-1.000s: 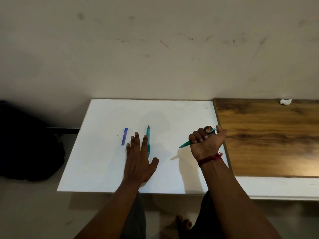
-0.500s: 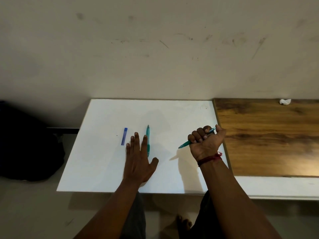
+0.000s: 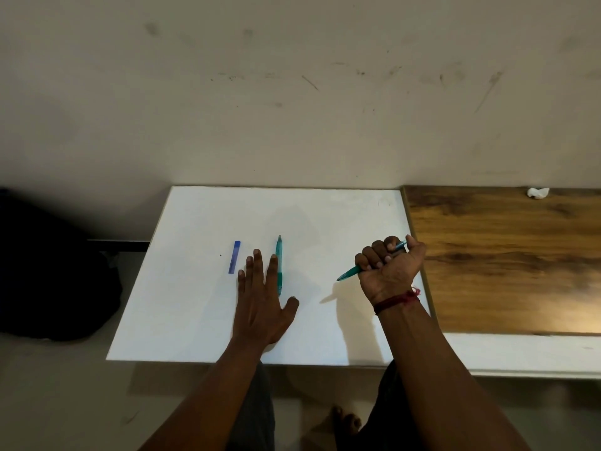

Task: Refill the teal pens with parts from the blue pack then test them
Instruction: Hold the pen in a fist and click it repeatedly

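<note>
A slim blue pack (image 3: 234, 257) lies on the white board (image 3: 195, 304), just left of my left hand (image 3: 263, 297). That hand rests flat, palm down, fingers apart. One teal pen (image 3: 279, 252) lies lengthwise beside its index finger, touching or nearly touching it. My right hand (image 3: 388, 268) is clenched in a fist around a second teal pen (image 3: 348, 274), whose tip points down-left above the board while its cap end sticks out past my thumb.
A brown wooden tabletop (image 3: 504, 255) adjoins the white board on the right, with a small crumpled white scrap (image 3: 537, 192) at its far edge. A dark bag (image 3: 48, 271) sits on the floor at left. A scuffed wall stands behind the table.
</note>
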